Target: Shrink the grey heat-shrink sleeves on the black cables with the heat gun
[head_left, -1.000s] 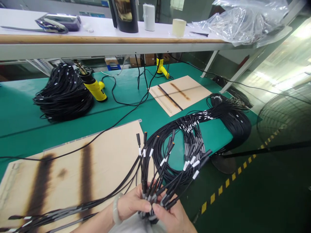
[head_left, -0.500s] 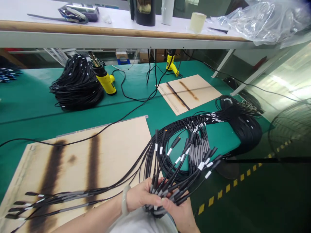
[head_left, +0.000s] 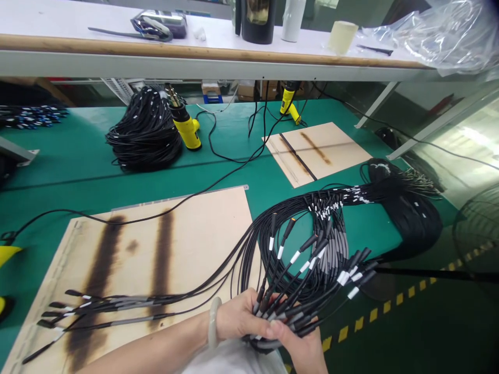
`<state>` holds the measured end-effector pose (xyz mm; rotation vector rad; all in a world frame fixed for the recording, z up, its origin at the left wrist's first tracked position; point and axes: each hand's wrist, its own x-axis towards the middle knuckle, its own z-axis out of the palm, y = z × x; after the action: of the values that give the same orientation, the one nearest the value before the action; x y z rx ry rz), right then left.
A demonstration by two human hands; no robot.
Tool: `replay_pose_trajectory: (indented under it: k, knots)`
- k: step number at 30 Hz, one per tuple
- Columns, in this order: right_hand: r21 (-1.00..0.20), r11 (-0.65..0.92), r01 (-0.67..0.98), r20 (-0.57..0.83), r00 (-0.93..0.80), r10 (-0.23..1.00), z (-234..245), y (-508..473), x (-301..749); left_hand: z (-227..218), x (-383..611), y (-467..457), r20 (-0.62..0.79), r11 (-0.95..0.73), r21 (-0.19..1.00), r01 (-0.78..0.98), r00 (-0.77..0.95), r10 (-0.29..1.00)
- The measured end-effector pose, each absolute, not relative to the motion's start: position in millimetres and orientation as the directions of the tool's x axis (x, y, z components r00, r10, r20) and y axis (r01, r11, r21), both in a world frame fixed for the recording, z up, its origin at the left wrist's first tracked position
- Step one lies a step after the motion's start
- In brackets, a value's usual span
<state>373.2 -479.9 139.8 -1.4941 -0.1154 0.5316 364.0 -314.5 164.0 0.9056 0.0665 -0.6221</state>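
Observation:
A bunch of black cables (head_left: 286, 306) with grey sleeves, white labels and black connector ends is gathered near my body. My left hand (head_left: 244, 318), below a pale bangle (head_left: 214, 322), is closed round the bunch from the left. Around its right side wraps my right hand (head_left: 304, 347), the thumbs of both hands nearly meeting in front. The connector ends fan upward and to the right. Several other cable ends (head_left: 83, 306) lie loose on the scorched wooden board (head_left: 202, 234) to the left. Some fingers are hidden behind the cables.
More cables (head_left: 331, 244) with grey sleeves lie in a loop on the green table (head_left: 230, 176). Yellow heat guns (head_left: 187, 130) stand behind, near a coiled black cable pile (head_left: 144, 135). A smaller board (head_left: 315, 153) lies back right. A shelf (head_left: 218, 57) spans above.
The view has swung left, so the scene sits further right and part of a yellow tool appears at the left edge. Both hands keep their hold on the cable bunch.

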Motion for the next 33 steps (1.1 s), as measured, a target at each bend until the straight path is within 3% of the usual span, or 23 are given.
replay_pose_trajectory:
  k: [3,13,16,19,21,23,25,27,30,33]
  knots:
    - [-0.964,0.002,-0.266,-0.247,0.896,0.369,137.8,-481.9,371.1,165.2,363.6,-313.9,-0.301,0.458,0.713,0.531,0.821,-0.484]
    - [-0.963,-0.041,-0.267,-0.259,0.865,0.429,163.5,-452.7,386.1,158.3,362.1,-306.0,-0.346,0.406,0.734,0.544,0.814,-0.466]
    - [-0.955,0.033,-0.296,-0.232,0.807,0.542,173.6,-430.3,394.1,158.2,362.2,-294.7,-0.38,0.335,0.796,0.505,0.846,-0.373]
    - [-0.972,0.056,-0.229,-0.148,0.779,0.609,167.5,-421.9,400.1,155.8,357.0,-271.4,-0.452,0.327,0.806,0.493,0.87,-0.199]
    - [-0.989,-0.036,-0.143,-0.141,0.846,0.514,151.8,-429.9,404.4,151.5,351.1,-249.2,-0.52,0.366,0.774,0.517,0.848,-0.099]
    - [-0.961,-0.27,-0.051,-0.136,0.941,0.308,129.6,-448.2,411.6,145.8,345.4,-223.9,-0.614,0.415,0.725,0.55,0.789,0.028]
    - [-0.794,-0.608,0.005,-0.046,0.997,0.069,105.9,-471.8,422.9,139.3,341.9,-198.5,-0.704,0.468,0.67,0.576,0.692,0.157]
    - [-0.641,-0.766,-0.045,0.019,0.997,-0.074,85.5,-493.6,436.7,131.6,340.2,-176.2,-0.763,0.526,0.623,0.579,0.598,0.246]
    - [-0.475,-0.87,-0.133,0.019,0.987,-0.162,65.9,-510.7,455.0,118.4,336.6,-153.8,-0.835,0.544,0.549,0.635,0.444,0.324]
    - [-0.324,-0.93,-0.173,-0.003,0.983,-0.181,58.0,-509.1,466.2,106.6,327.3,-144.1,-0.809,0.322,0.522,0.79,0.339,0.48]
